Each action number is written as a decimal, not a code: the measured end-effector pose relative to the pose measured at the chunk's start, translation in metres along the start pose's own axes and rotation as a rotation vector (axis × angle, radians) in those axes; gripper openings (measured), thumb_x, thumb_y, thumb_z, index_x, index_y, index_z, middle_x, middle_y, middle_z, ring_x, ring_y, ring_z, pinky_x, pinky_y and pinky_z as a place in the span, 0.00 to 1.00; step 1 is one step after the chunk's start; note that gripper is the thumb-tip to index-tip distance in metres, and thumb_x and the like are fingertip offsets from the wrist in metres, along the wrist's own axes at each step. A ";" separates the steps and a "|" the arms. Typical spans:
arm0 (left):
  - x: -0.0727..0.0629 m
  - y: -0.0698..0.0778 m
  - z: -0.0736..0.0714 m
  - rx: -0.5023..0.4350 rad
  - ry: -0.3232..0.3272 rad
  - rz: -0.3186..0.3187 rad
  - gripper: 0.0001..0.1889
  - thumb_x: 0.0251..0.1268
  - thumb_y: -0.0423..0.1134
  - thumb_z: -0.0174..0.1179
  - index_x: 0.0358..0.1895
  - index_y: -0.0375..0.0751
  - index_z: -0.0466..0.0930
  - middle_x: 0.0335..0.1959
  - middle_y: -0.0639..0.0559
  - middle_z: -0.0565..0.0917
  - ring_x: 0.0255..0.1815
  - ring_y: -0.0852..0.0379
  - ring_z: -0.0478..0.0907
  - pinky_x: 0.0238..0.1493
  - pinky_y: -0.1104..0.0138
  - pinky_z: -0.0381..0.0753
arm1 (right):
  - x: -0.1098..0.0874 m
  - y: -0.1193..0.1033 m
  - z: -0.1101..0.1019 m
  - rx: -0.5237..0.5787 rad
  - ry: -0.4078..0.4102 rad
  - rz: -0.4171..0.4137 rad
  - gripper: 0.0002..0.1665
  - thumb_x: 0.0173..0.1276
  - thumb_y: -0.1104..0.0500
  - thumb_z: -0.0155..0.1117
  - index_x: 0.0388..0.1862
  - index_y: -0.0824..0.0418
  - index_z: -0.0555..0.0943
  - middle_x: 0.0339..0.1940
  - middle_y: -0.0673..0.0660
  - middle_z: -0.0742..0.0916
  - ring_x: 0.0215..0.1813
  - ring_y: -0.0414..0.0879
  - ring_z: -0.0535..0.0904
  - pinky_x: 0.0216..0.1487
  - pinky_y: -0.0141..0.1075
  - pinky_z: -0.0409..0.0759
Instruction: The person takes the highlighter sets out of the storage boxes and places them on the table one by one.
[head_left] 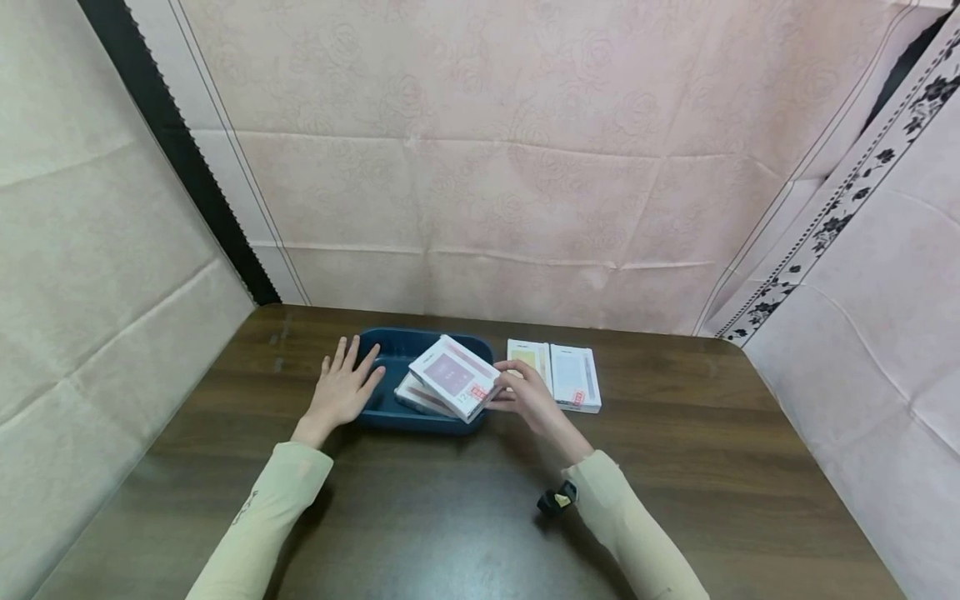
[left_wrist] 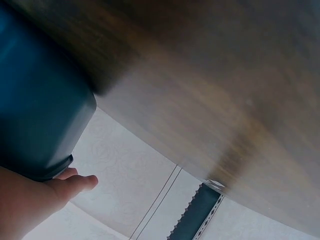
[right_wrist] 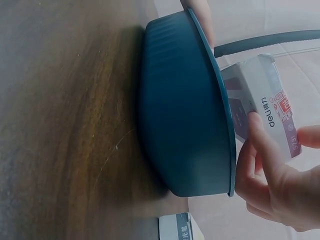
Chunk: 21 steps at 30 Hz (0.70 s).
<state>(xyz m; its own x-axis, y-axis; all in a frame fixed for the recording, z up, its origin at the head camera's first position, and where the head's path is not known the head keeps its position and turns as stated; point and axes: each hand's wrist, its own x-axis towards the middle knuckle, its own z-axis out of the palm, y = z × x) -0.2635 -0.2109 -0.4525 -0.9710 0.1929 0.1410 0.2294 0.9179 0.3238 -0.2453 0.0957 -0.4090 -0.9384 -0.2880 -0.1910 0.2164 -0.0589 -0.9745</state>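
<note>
A blue plastic bin [head_left: 405, 422] stands on the table. My left hand [head_left: 339, 393] rests on its left rim, fingers straight and spread. My right hand [head_left: 531, 402] pinches the right end of a white-and-purple deli box [head_left: 452, 375], held tilted over the bin. Thumb and fingers grip its edges in the right wrist view, where the printed end of the box [right_wrist: 270, 105] shows. Beneath it, another white box [head_left: 415, 397] lies in the bin, partly hidden by the held one.
To the right of the bin, a white box with a yellow panel [head_left: 528, 357] and a white box with a pale blue panel [head_left: 576, 375] lie side by side on the brown wooden table [head_left: 675, 450]. Pale cloth [head_left: 510, 200] hangs behind the table.
</note>
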 end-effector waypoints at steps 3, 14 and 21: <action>0.000 0.000 0.000 0.000 0.000 0.000 0.30 0.69 0.56 0.34 0.69 0.45 0.50 0.71 0.36 0.42 0.71 0.37 0.33 0.64 0.38 0.38 | -0.003 0.000 -0.002 0.014 -0.006 0.008 0.24 0.65 0.62 0.48 0.59 0.67 0.61 0.49 0.64 0.75 0.38 0.42 0.80 0.44 0.38 0.80; 0.000 -0.001 0.001 0.008 0.010 0.000 0.30 0.68 0.55 0.35 0.69 0.45 0.51 0.71 0.35 0.42 0.71 0.36 0.35 0.63 0.37 0.40 | -0.014 0.002 -0.011 0.038 -0.034 0.037 0.25 0.66 0.63 0.45 0.61 0.67 0.56 0.55 0.66 0.71 0.40 0.43 0.80 0.49 0.41 0.78; 0.000 0.000 0.001 0.001 0.002 -0.006 0.30 0.68 0.56 0.34 0.69 0.46 0.51 0.71 0.36 0.42 0.72 0.38 0.33 0.63 0.37 0.39 | -0.018 0.002 -0.015 0.049 -0.026 0.050 0.27 0.65 0.64 0.46 0.61 0.67 0.56 0.56 0.67 0.69 0.42 0.44 0.80 0.48 0.41 0.78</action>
<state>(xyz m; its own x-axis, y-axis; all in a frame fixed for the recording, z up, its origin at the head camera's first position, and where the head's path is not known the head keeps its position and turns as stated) -0.2635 -0.2106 -0.4535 -0.9723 0.1870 0.1405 0.2236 0.9193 0.3239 -0.2316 0.1149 -0.4091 -0.9189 -0.3164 -0.2356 0.2763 -0.0902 -0.9568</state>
